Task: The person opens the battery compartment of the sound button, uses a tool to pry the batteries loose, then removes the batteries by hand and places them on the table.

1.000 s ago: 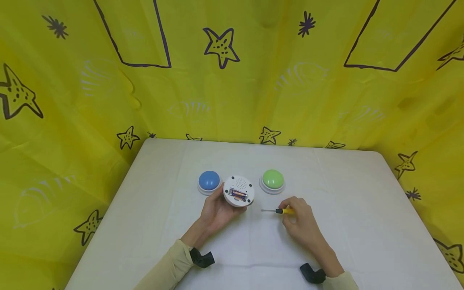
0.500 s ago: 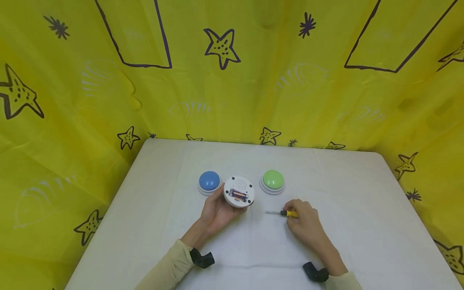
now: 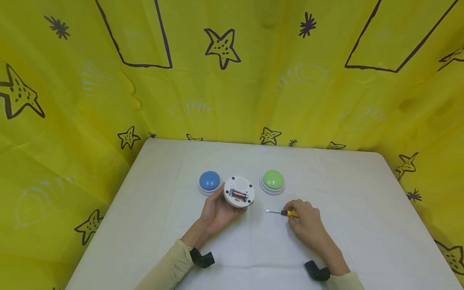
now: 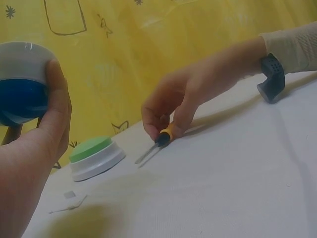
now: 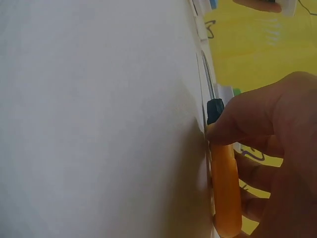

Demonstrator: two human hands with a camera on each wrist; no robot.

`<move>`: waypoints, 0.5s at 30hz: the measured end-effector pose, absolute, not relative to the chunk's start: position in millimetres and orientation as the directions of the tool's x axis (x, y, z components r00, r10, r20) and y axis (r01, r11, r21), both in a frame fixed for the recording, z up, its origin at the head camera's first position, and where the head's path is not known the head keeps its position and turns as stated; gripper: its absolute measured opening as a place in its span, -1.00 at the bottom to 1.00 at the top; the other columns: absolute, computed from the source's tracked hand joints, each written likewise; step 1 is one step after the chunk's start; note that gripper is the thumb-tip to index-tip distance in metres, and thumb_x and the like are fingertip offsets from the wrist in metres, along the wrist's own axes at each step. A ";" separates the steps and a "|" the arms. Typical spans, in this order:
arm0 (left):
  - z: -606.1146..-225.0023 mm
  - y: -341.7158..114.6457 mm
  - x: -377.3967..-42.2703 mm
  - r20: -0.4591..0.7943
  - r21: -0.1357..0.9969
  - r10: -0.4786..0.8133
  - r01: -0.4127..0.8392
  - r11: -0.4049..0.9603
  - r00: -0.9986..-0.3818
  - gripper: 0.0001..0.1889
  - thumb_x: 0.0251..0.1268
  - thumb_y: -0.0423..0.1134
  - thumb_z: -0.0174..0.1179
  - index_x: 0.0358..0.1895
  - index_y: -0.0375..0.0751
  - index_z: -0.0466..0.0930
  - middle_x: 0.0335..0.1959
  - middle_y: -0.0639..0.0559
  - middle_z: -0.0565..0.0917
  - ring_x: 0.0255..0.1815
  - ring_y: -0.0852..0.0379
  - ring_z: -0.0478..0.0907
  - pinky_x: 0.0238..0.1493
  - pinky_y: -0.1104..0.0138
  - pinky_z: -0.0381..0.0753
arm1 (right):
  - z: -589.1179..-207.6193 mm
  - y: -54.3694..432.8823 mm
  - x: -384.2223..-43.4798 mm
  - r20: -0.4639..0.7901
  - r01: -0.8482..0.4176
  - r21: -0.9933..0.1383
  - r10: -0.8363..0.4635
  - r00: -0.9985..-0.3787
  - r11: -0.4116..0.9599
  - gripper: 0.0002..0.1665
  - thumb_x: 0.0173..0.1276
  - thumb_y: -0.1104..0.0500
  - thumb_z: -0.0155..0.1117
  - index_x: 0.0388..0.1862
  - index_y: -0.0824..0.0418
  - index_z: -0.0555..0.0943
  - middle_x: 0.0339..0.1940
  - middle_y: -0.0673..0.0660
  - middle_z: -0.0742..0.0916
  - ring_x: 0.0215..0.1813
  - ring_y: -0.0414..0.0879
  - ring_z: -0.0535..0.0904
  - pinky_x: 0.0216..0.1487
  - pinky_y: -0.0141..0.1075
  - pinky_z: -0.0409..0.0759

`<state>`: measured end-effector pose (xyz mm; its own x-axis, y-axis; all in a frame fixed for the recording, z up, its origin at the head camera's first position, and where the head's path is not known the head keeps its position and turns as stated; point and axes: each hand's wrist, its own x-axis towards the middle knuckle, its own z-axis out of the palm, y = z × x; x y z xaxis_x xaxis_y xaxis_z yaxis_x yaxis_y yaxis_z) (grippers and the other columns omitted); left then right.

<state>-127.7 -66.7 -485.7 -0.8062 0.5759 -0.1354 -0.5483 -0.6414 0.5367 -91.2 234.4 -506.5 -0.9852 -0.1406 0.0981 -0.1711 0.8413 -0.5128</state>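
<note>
My left hand (image 3: 219,212) holds a round push button (image 3: 242,183) with its white underside turned up. Batteries (image 3: 238,195) show in its uncovered compartment, and small dark spots sit around the base. From the left wrist view, this button's dome (image 4: 22,99) is blue and faces down, with the fingers along its side. Low over the white table, my right hand (image 3: 307,223) pinches a screwdriver (image 3: 291,214) with a yellow handle and black collar. Its flat metal tip points left toward the button. In the right wrist view the thumb presses on the orange-yellow handle (image 5: 226,183).
A second blue button (image 3: 209,180) stands on the table (image 3: 174,225) just behind my left hand. To its right is a green button (image 3: 273,179), dome up. Small pale pieces (image 4: 69,202) lie on the cloth in the left wrist view. Yellow patterned curtain (image 3: 246,88) surrounds the table.
My right hand has shifted a little to the right with the screwdriver, away from the held button, then nearly stopped. The left hand and its button stay in place.
</note>
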 end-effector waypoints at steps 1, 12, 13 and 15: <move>-485.5 -66.9 -127.5 -0.136 0.537 0.576 -0.549 -0.641 -0.806 -0.40 0.73 0.04 -0.45 0.70 0.05 -0.17 0.64 -0.15 0.07 0.34 -0.06 0.46 0.18 0.16 0.58 | -505.9 234.8 -90.9 0.100 -0.177 -0.508 -0.146 -0.984 0.843 -0.70 0.25 0.37 0.35 -0.09 0.07 0.67 -0.11 0.01 0.76 -0.04 -0.01 0.54 -0.02 -0.05 0.33; -481.7 -68.5 -125.8 -0.124 0.554 0.587 -0.546 -0.628 -0.800 -0.40 0.74 0.03 -0.49 0.70 0.02 -0.19 0.59 -0.14 0.13 0.32 -0.04 0.49 0.19 0.19 0.58 | -499.1 233.9 -89.8 0.122 -0.213 -0.506 -0.175 -0.977 0.836 -0.66 0.30 0.36 0.35 0.03 0.10 0.67 -0.06 0.01 0.76 0.03 0.02 0.58 0.11 0.08 0.39; -481.4 -68.5 -125.6 -0.122 0.552 0.588 -0.547 -0.629 -0.800 -0.40 0.74 0.03 -0.49 0.70 0.02 -0.19 0.58 -0.13 0.14 0.32 -0.03 0.50 0.19 0.19 0.58 | -498.6 233.4 -89.7 0.124 -0.216 -0.507 -0.177 -0.976 0.834 -0.66 0.31 0.36 0.34 0.03 0.10 0.67 -0.05 0.01 0.76 0.03 0.02 0.59 0.12 0.08 0.39; -480.9 -68.5 -125.3 -0.118 0.548 0.591 -0.549 -0.631 -0.798 -0.40 0.74 0.03 -0.49 0.70 0.03 -0.19 0.56 -0.13 0.16 0.31 -0.03 0.50 0.19 0.19 0.58 | -497.7 232.8 -89.4 0.125 -0.219 -0.506 -0.181 -0.976 0.834 -0.68 0.32 0.36 0.34 0.02 0.10 0.67 -0.04 0.01 0.77 0.04 0.03 0.59 0.12 0.08 0.39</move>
<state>-125.3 -68.5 -480.9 -0.7981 0.5908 -0.1183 -0.5487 -0.6313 0.5481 -89.4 232.8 -497.7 -0.9756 -0.1805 0.1248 -0.2191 0.8340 -0.5065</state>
